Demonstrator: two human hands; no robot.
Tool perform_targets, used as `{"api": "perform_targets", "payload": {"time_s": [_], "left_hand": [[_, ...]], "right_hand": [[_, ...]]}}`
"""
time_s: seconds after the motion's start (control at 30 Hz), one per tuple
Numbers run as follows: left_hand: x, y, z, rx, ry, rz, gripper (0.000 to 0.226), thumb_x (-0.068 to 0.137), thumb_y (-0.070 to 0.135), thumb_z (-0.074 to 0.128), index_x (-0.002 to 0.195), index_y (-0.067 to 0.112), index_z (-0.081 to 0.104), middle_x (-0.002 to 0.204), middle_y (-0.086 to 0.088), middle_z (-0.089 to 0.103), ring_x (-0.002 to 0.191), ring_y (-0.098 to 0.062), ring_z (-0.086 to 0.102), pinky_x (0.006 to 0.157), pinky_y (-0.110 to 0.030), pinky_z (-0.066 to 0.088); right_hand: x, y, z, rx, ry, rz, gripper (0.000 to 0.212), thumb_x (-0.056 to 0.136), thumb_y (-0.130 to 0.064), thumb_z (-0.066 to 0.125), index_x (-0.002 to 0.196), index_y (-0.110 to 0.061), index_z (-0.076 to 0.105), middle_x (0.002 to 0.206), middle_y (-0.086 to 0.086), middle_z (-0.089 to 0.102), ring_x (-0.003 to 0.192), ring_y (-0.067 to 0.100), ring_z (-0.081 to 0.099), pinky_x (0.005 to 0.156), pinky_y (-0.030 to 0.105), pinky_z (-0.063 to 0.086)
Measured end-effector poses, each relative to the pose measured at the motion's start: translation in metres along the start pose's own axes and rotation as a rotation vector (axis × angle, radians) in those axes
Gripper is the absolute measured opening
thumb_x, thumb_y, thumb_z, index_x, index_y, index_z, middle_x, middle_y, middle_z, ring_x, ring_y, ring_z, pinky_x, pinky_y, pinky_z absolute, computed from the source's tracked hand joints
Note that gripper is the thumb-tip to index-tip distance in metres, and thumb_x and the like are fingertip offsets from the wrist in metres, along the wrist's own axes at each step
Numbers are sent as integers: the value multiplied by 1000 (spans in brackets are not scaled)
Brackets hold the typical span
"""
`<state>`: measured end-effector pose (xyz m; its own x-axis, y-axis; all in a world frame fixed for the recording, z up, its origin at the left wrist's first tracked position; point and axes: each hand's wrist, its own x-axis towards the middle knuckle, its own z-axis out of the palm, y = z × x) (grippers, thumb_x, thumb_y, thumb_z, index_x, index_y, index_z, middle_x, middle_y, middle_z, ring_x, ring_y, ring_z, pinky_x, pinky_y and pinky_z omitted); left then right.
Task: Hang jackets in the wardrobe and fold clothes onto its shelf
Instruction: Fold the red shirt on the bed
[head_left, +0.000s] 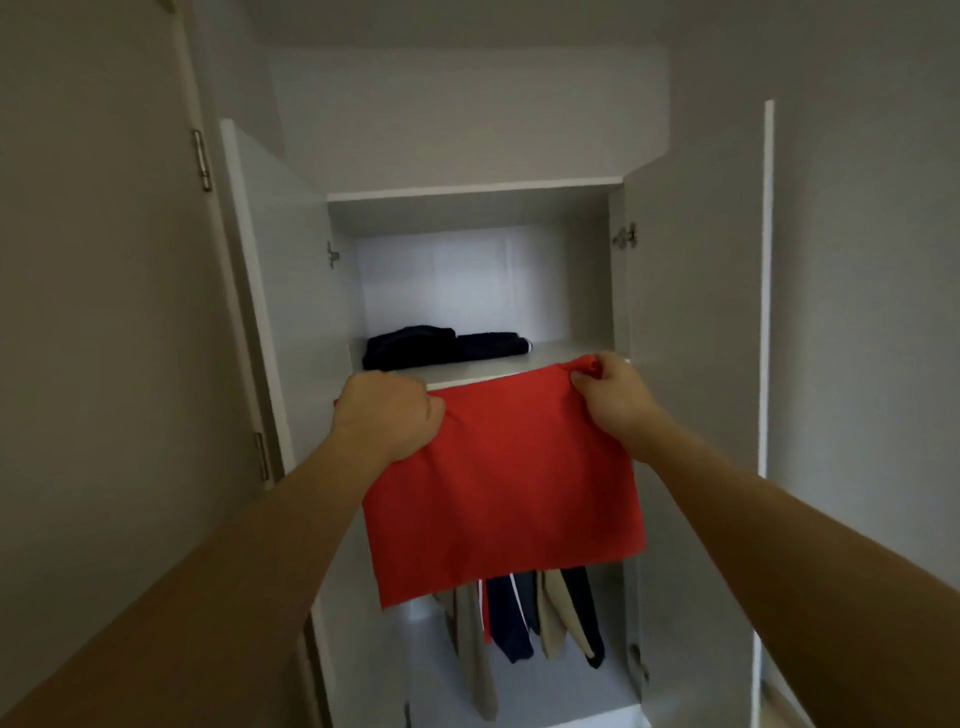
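Head view faces an open wardrobe (467, 208) with both doors swung wide. Both hands hold a folded red garment (504, 483) up in front of the wardrobe's shelf (550, 358). The left hand (387, 415) is clenched around the garment's upper left corner, fingers curled into the cloth. The right hand (608, 387) pinches the upper right corner, with a small bunch of red fabric gathered between thumb and fingers. The garment hangs flat from the two grips, its top edge level with the shelf's front lip and its lower edge tilted, lower toward the left.

On the shelf, behind the garment's top edge, lie dark folded clothes (441, 345), set toward the shelf's left side and middle. Below the shelf, partly hidden by the red garment, hanging jackets (530, 618) show their lower parts: beige, navy with white stripes, a strip of red, and black. Metal hinges (625, 236) sit on the wardrobe's inner side walls above the shelf.
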<state>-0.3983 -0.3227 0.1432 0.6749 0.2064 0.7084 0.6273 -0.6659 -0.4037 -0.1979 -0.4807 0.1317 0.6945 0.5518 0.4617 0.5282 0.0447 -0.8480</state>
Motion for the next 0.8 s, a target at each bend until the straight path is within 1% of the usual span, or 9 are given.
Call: {"api": "perform_targets", "payload": {"time_s": [0.1,0.23,0.37,0.4,0.47,0.5,0.57,0.7,0.8], "left_hand": [[59,-20,50,92,-97,-54,38,97,33,38,67,14,51,76,-6,65,65,-26,57,55,-30,31],[129,-46,108,194,-164,-74,38,98,32,31,71,14,51,84,-4,65,68,-23,54,59,-30,32],[193,-68,159,362,-367,-198,28,98,21,34,100,17,62,105,-2,66,94,-21,62,71,-31,34],[208,-73,171,387,-420,-253,28,97,22,36,105,18,62,111,-2,65,101,-21,61,77,-32,36],[237,-87,197,426,-487,-311,30,97,26,36,113,18,60,119,-3,62,109,-21,57,89,-32,37],[251,-95,210,450,-505,-322,31,98,27,36,115,18,59,120,-3,61,111,-21,56,91,-32,36],[276,-112,236,500,-523,-342,32,99,29,34,115,18,59,119,-3,60,110,-21,55,90,-31,36],[322,-153,304,528,-561,-359,29,101,27,34,107,18,61,101,-1,59,100,-19,55,80,-30,31],[348,-182,371,541,-576,-354,28,101,28,36,111,19,60,113,-2,60,109,-20,53,85,-31,32]], "right_hand": [[72,9,26,-32,9,-82,14,100,-18,45,111,-13,51,102,5,56,91,20,54,78,31,43],[157,20,61,-44,33,-139,24,101,-26,43,120,-12,49,104,0,54,95,19,53,83,33,44],[238,35,109,-41,9,-178,18,101,-26,42,115,-16,48,101,-1,54,93,19,55,84,36,47],[258,37,123,-44,7,-191,17,101,-26,42,114,-16,48,98,-2,54,90,18,56,82,35,47],[299,41,151,-44,3,-212,15,101,-24,41,112,-15,48,89,-6,53,78,9,53,66,26,44],[319,43,164,-39,0,-212,14,101,-23,41,111,-15,48,85,-8,51,74,5,49,60,22,40],[359,50,191,-36,-11,-205,12,101,-21,41,109,-14,47,81,-10,47,71,3,46,56,20,36],[442,67,253,-68,-43,-187,10,100,-20,41,107,-15,46,83,-7,48,71,6,46,57,24,37],[499,82,301,-94,-90,-141,16,99,-20,41,111,-12,48,91,-2,50,73,10,48,66,29,42]]}}
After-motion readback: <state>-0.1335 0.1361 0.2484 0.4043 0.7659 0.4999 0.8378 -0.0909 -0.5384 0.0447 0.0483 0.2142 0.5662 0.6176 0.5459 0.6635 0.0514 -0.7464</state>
